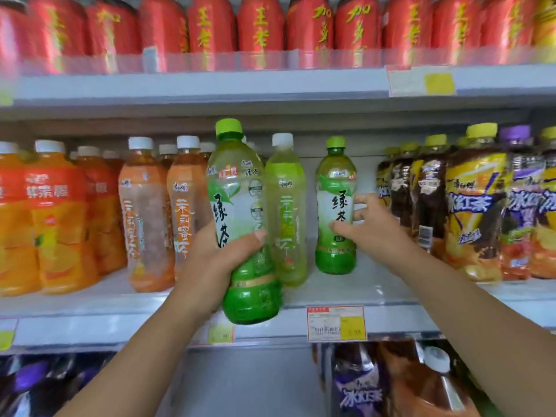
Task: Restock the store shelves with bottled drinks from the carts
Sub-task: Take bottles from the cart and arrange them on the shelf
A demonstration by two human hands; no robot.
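Two bare forearms rise from the bottom edge toward a store's drinks shelving, the left forearm (135, 356) and the right forearm (481, 326). The left hand (216, 260) grasps a held green tea bottle (240, 206) at mid-body, thumb pressed across the front of the label and fingers curled behind. The bottle is nearly upright in front of the lip of the middle shelf (376, 293), its green cap near the shelf above. The right hand (370, 230) reaches deeper and wraps a standing green tea bottle (335, 206), thumb on the label and fingers curled round its right side. That bottle stands on the middle shelf, with a bare gap on either side. A red-bordered price tag (336, 323) hangs on the shelf edge below it. Just left of the gap stands a pale green bottle (285, 212) with a white cap, partly behind the held one. Further left are orange-labelled tea bottles (144, 215) and orange juice bottles (57, 221). At right are dark iced tea bottles (475, 206) with yellow and purple labels. Red cans (261, 28) line the top shelf, and more bottles (361, 383) lie blurred on the lower shelf.
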